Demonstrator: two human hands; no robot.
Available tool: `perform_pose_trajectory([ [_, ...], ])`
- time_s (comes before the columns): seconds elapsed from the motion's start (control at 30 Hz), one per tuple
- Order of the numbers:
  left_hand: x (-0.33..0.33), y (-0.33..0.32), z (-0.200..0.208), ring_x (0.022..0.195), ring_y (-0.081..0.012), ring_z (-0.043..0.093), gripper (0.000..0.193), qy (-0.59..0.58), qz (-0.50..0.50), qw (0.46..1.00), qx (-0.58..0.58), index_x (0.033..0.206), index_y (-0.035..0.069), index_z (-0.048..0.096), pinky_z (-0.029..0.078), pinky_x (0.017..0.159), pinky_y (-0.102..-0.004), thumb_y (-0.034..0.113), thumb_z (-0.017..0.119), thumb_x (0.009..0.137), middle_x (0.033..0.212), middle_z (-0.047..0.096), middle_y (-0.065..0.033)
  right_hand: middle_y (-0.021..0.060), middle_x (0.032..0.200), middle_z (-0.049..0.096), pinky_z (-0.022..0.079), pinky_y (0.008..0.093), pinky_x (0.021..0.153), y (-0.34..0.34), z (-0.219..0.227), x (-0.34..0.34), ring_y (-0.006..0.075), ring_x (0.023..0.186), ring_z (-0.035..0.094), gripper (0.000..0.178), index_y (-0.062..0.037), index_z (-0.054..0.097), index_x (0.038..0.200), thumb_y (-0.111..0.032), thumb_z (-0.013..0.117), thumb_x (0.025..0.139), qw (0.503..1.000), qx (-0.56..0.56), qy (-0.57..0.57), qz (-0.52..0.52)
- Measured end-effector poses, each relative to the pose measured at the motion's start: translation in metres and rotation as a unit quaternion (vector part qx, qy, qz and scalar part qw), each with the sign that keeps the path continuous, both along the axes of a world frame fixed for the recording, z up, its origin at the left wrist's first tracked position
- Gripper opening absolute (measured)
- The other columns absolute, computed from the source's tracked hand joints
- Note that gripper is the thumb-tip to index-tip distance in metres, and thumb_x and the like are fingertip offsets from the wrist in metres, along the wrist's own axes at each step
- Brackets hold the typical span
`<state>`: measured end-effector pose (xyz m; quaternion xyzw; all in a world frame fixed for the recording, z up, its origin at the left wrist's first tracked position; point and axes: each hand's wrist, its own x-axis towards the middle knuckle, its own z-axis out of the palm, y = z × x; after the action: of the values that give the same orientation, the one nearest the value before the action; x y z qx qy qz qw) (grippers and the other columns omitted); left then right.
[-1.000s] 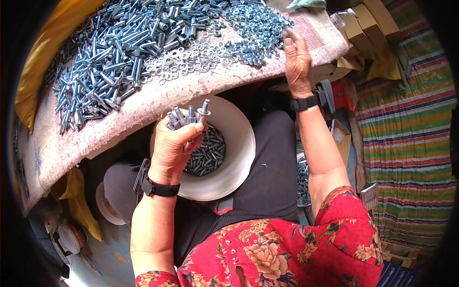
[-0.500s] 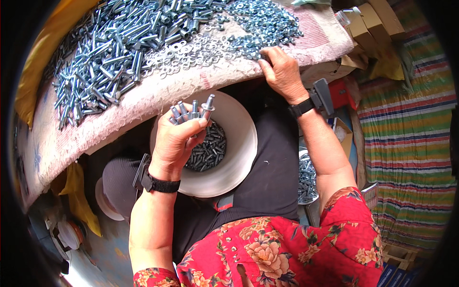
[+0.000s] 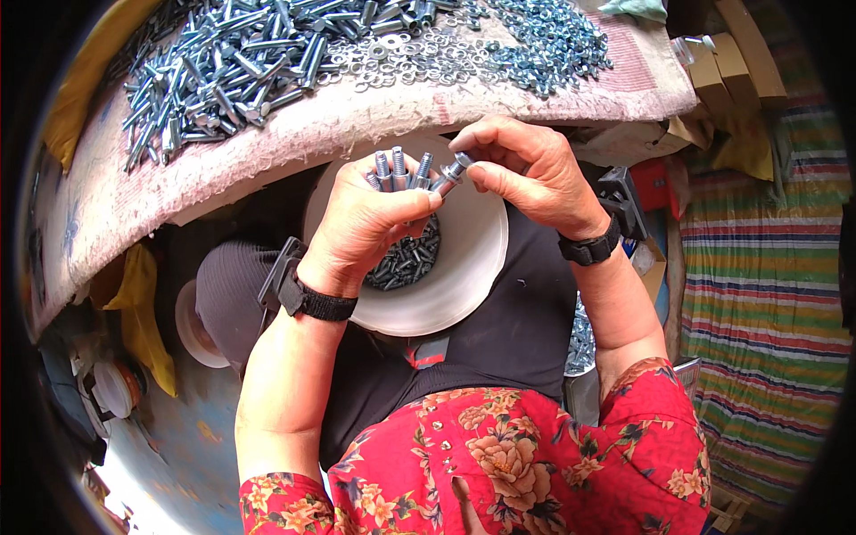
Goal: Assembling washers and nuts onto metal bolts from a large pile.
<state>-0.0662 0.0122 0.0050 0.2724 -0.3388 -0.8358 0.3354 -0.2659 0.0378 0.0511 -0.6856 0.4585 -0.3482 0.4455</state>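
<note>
At the upper left of the frame, see a heap of long metal fasteners [image 3: 227,80] on the cloth-covered desk [image 3: 294,134], close enough to the front edge to risk spilling with a tug on the cloth. Left of centre, find the left grip [image 3: 357,218] curled tight around several bolts [image 3: 398,169], fanned, threaded ends up. Could lose one through a slackened thumb or too crowded a hold. Just below, note a white bucket [image 3: 468,259] with dark bolts [image 3: 407,259] inside; could mean hunting for a dropped piece among those. At top centre, see flat washers [image 3: 401,55] lying loose. At centre, find the outermost bolt [image 3: 450,173] leaning right, with a ring around it. Just right of centre, find the right grip [image 3: 535,174] with thumb and forefinger nearly meeting at that tip; no telling whether pinching a small part or merely touching. Might fumble there, from the tilt or poor alignment. At the upper right, see small nuts [image 3: 548,53], heaped apart from both hands.
</note>
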Motion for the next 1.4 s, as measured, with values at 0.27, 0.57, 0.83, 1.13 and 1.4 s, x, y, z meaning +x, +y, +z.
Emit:
perform_pose_trajectory([
  [0.27,0.009,0.005,-0.003,0.051,-0.0043,0.048,0.014,-0.030,0.023,0.999,-0.031,0.083,0.003,0.062,0.037,0.044,-0.0177,0.007,0.071,0.073,0.065,0.057,0.0011,-0.0025,0.067,0.054,0.038,0.0188,0.052,0.000,0.005,0.014,0.0031,0.058,0.046,0.010,0.0002,0.058,0.092,-0.008,0.059,0.087,0.996,-0.034,0.079,-0.025],
  [0.57,0.018,0.011,0.003,0.053,-0.0033,0.051,0.012,-0.011,0.018,0.994,-0.108,0.081,0.003,0.062,0.040,0.047,-0.0177,0.005,0.072,0.074,0.065,0.059,0.0009,0.0090,0.055,0.048,0.032,0.0274,0.043,0.000,-0.005,0.026,0.0169,0.045,0.041,0.036,-0.0019,0.049,0.065,-0.028,0.060,0.087,0.975,-0.120,0.178,-0.057],
  [0.83,0.027,0.008,-0.001,0.055,-0.0051,0.053,0.016,0.096,0.029,0.994,-0.045,0.084,0.002,0.062,0.042,0.046,-0.0191,0.004,0.072,0.072,0.069,0.061,-0.0017,0.0142,0.117,0.051,0.031,0.0411,0.099,0.044,0.000,0.112,0.0274,0.113,0.046,0.063,-0.0024,0.056,0.103,-0.060,0.037,0.089,0.964,-0.255,-0.070,-0.024],
  [1.13,0.033,0.007,0.007,0.053,-0.0065,0.050,0.016,0.067,0.063,0.996,-0.004,0.084,0.002,0.060,0.034,0.042,-0.0176,0.005,0.071,0.073,0.073,0.061,-0.0054,0.0086,0.090,0.060,0.046,0.0228,0.065,0.026,0.027,0.061,0.0090,0.076,0.057,0.027,0.0003,0.058,0.109,-0.004,0.060,0.082,0.982,-0.130,-0.011,-0.139],
  [1.4,0.036,0.010,0.003,0.048,-0.0056,0.046,0.018,0.037,0.023,0.998,-0.037,0.085,0.001,0.059,0.034,0.041,-0.0183,0.004,0.071,0.073,0.067,0.057,-0.0016,0.0075,0.064,0.054,0.043,0.0248,0.053,0.019,0.003,0.056,0.0127,0.055,0.053,0.018,-0.0020,0.055,0.093,-0.014,0.064,0.083,0.991,-0.101,0.064,-0.067],
])
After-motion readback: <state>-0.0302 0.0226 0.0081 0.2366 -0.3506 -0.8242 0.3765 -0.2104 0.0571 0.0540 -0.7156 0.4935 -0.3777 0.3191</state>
